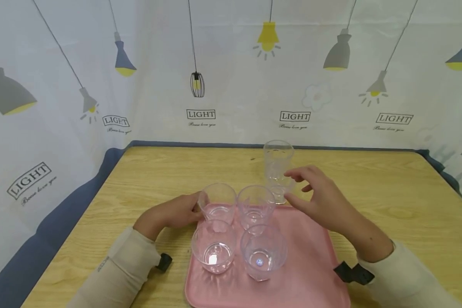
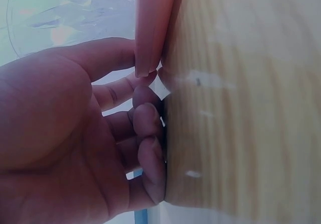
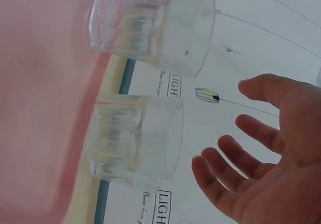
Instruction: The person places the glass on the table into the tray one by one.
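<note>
My left hand (image 1: 182, 209) is at the left edge of the pink tray (image 1: 304, 256). In the left wrist view its thumb and index finger pinch the tray's rim (image 2: 150, 33), while the other fingers curl against the tabletop. Several clear plastic cups stand upright on the tray, among them a front left cup (image 1: 213, 250) and a front right cup (image 1: 263, 252). Past the tray's far edge are a near clear cup (image 1: 279, 194) and a farther cup (image 1: 278, 156). Beside them hovers my right hand (image 1: 323, 201), fingers spread and holding nothing; the right wrist view shows it apart from the cup (image 3: 135, 138).
The wooden table (image 1: 389, 205) extends around the tray on both sides. Behind it hangs a white cloth (image 1: 235, 94) printed with lamps. A dark blue border (image 1: 96, 179) runs along the table's left and back edges.
</note>
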`<state>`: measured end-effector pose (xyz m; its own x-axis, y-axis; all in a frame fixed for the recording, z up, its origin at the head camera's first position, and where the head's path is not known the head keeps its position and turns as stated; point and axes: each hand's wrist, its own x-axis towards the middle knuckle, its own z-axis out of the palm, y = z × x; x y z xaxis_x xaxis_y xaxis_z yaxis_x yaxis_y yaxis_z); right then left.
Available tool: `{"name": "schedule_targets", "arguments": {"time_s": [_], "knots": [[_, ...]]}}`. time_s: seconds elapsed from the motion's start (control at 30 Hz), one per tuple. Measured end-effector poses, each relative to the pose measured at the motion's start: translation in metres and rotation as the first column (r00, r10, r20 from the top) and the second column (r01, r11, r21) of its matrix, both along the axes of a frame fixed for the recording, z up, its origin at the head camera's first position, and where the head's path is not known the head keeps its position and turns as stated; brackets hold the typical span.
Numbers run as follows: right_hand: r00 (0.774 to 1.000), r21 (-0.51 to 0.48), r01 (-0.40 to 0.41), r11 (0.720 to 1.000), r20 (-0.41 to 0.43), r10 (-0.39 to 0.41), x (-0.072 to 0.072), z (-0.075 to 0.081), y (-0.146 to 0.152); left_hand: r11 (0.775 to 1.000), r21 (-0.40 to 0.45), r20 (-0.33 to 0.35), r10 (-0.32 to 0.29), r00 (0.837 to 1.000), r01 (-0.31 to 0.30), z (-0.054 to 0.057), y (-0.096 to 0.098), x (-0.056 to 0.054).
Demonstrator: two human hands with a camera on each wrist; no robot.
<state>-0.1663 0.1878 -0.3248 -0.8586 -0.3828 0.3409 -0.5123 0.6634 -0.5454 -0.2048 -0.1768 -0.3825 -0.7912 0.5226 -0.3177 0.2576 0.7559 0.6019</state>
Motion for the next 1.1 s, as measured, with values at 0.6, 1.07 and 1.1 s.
{"name": "schedule_targets", "arguments": {"time_s": [0.6,1.07,1.1], "knots": [[0.981,0.087,0.077,0.993,0.171,-0.091,-0.032,-0.017,0.001,1.0,0.021,-0.011,-0.016,1.0,0.016,-0.001,-0.002,0.0],[0.96,0.073,0.091,0.993,0.258,-0.107,-0.041,-0.026,-0.001,1.0,0.025,-0.012,-0.014,1.0,0.015,-0.001,-0.002,0.0],[0.959,0.072,0.092,0.993,0.263,-0.108,-0.042,-0.026,0.0,1.0,0.024,-0.013,-0.014,1.0,0.014,-0.001,-0.002,0.0]]}}
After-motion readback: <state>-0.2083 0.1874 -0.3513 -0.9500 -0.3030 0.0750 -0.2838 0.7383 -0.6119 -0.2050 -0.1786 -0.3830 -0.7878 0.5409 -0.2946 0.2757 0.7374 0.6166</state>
